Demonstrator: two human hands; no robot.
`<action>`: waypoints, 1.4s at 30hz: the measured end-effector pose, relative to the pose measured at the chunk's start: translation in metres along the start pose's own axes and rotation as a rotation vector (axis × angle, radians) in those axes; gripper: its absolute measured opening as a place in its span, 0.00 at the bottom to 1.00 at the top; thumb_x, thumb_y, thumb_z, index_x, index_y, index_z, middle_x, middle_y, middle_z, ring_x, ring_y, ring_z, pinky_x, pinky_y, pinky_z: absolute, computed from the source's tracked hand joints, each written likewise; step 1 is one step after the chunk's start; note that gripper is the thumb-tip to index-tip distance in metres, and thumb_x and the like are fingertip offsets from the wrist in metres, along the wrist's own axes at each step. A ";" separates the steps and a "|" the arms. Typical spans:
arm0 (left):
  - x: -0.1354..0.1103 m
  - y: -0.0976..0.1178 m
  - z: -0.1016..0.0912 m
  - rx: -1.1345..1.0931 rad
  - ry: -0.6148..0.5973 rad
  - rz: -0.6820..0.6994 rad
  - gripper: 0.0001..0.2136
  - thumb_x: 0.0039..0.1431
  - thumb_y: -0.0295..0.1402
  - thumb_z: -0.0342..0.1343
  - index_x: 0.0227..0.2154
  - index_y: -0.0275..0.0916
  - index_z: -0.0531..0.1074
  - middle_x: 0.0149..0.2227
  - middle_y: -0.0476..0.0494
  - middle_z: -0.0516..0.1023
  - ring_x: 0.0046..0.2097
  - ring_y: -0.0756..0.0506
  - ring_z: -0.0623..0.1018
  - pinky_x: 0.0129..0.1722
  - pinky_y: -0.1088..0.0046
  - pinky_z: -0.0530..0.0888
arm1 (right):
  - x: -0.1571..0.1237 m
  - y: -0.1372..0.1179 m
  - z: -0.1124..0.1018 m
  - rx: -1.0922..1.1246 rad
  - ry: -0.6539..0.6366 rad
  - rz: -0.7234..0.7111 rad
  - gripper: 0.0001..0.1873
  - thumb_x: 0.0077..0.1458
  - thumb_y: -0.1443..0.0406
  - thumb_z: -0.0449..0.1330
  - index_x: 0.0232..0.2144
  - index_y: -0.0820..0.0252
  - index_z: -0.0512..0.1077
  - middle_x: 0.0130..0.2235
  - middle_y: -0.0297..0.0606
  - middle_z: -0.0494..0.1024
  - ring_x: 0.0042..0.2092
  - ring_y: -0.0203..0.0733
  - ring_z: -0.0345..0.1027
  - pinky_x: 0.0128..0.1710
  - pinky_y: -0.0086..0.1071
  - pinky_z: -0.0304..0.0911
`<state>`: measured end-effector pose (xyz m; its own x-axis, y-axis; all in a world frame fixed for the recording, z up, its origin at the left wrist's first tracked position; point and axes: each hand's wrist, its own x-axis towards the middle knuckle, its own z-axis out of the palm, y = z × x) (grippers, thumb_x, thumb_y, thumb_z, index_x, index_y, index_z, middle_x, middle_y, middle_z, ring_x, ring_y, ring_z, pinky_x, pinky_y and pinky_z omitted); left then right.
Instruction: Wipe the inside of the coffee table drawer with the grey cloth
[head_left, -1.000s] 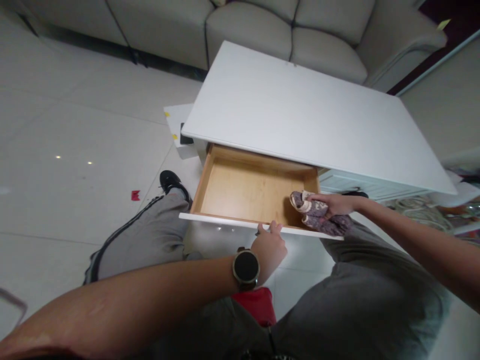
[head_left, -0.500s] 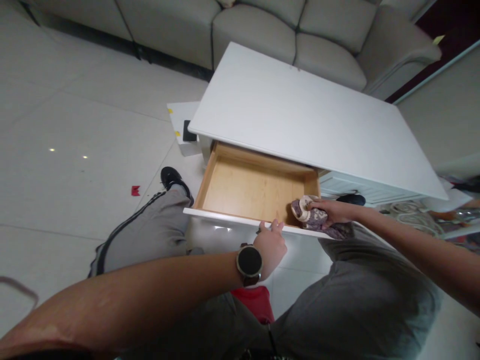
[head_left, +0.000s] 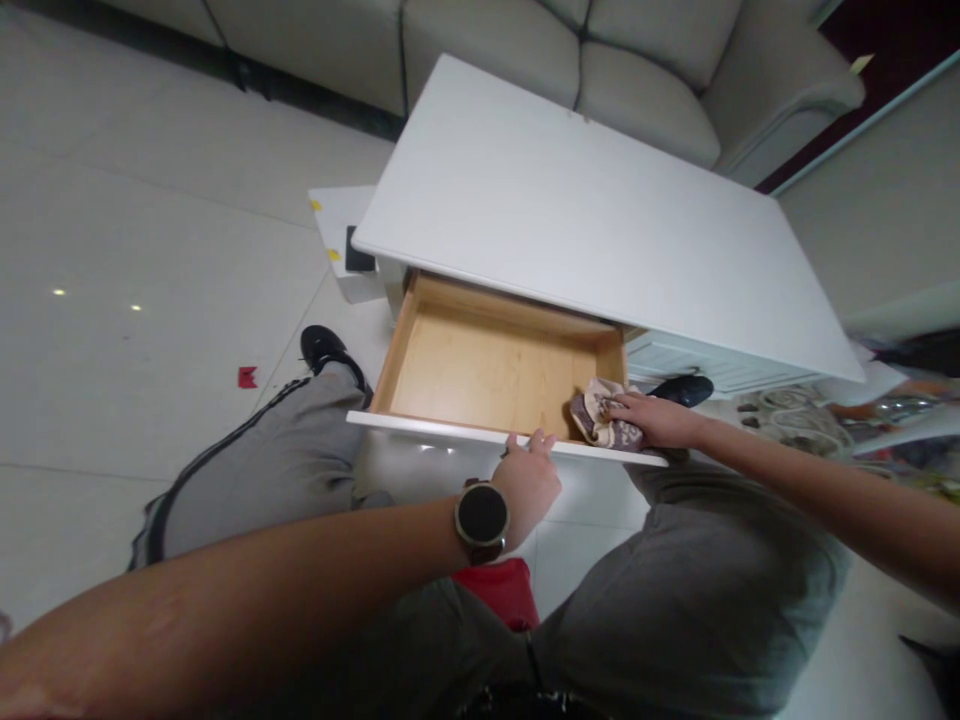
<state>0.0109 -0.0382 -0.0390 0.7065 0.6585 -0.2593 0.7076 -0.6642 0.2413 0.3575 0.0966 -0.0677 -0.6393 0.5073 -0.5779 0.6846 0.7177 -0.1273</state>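
Observation:
A pulled-out wooden drawer (head_left: pixel 480 366) with a white front projects from the white coffee table (head_left: pixel 600 210). My left hand (head_left: pixel 526 485), with a watch on its wrist, grips the drawer's front panel near the middle, fingertips over the top edge. In the drawer's front right corner lies a bunched cloth (head_left: pixel 600 415), patterned in cream and purple-brown. My right hand (head_left: pixel 660 420) reaches over the right side with its fingers closed on that cloth. Part of the cloth is hidden under the fingers.
A grey sofa (head_left: pixel 487 60) runs behind the table. Left of the table stands a white box (head_left: pixel 330 215) bearing a dark flat object (head_left: pixel 358 250). Below the drawer, between my legs, is a red object (head_left: pixel 501 592). Coiled rope-like items (head_left: pixel 795 420) lie at the right.
My right hand has brought the cloth down into the drawer's corner, and its trailing end has come in over the front edge. My left hand stays on the front. The whole view has shifted slightly.

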 end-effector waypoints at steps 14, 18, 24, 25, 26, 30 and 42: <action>0.001 -0.002 0.002 -0.074 0.010 0.010 0.18 0.68 0.22 0.46 0.49 0.35 0.82 0.70 0.29 0.64 0.70 0.32 0.66 0.60 0.41 0.72 | 0.019 -0.017 -0.019 0.035 -0.049 -0.011 0.36 0.46 0.58 0.72 0.58 0.57 0.73 0.56 0.53 0.74 0.54 0.60 0.72 0.52 0.44 0.66; 0.002 -0.002 0.004 -0.078 0.019 0.003 0.18 0.67 0.21 0.48 0.50 0.36 0.82 0.69 0.29 0.66 0.69 0.32 0.67 0.59 0.41 0.73 | 0.033 -0.026 -0.019 0.005 -0.100 -0.021 0.33 0.45 0.61 0.72 0.55 0.54 0.74 0.54 0.49 0.75 0.51 0.57 0.73 0.51 0.43 0.66; 0.001 -0.001 0.005 -0.067 0.009 -0.008 0.20 0.69 0.21 0.45 0.52 0.37 0.81 0.71 0.32 0.64 0.71 0.35 0.65 0.61 0.43 0.72 | 0.043 -0.030 -0.021 -0.017 -0.119 -0.036 0.30 0.43 0.65 0.68 0.52 0.53 0.76 0.51 0.49 0.77 0.47 0.57 0.74 0.46 0.43 0.66; 0.000 -0.001 0.005 -0.061 0.007 -0.008 0.21 0.69 0.21 0.43 0.52 0.36 0.81 0.71 0.32 0.64 0.71 0.35 0.65 0.62 0.43 0.72 | 0.044 -0.030 -0.021 -0.011 -0.104 -0.040 0.29 0.44 0.66 0.67 0.52 0.53 0.76 0.50 0.48 0.77 0.47 0.57 0.74 0.45 0.43 0.66; 0.000 0.000 0.006 -0.055 0.008 -0.010 0.21 0.69 0.21 0.43 0.52 0.37 0.80 0.71 0.32 0.63 0.71 0.36 0.65 0.62 0.43 0.72 | 0.044 -0.030 -0.021 -0.002 -0.085 -0.045 0.28 0.44 0.66 0.67 0.51 0.52 0.76 0.51 0.48 0.77 0.48 0.57 0.74 0.45 0.43 0.66; 0.000 -0.001 0.010 -0.055 0.051 -0.010 0.22 0.68 0.21 0.44 0.55 0.39 0.79 0.70 0.33 0.65 0.71 0.36 0.65 0.61 0.43 0.73 | 0.043 -0.032 -0.020 0.003 -0.028 -0.068 0.29 0.44 0.68 0.65 0.52 0.51 0.76 0.52 0.46 0.77 0.47 0.55 0.74 0.46 0.42 0.66; -0.001 0.000 0.003 -0.060 0.000 -0.014 0.22 0.70 0.23 0.41 0.56 0.33 0.78 0.72 0.31 0.61 0.72 0.36 0.63 0.61 0.45 0.73 | 0.079 -0.075 -0.041 -0.077 -0.005 -0.097 0.29 0.48 0.67 0.66 0.55 0.51 0.75 0.55 0.47 0.75 0.50 0.55 0.72 0.46 0.41 0.66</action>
<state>0.0106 -0.0399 -0.0416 0.6968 0.6671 -0.2633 0.7166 -0.6328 0.2932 0.2413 0.1028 -0.0707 -0.6993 0.4314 -0.5700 0.5906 0.7979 -0.1207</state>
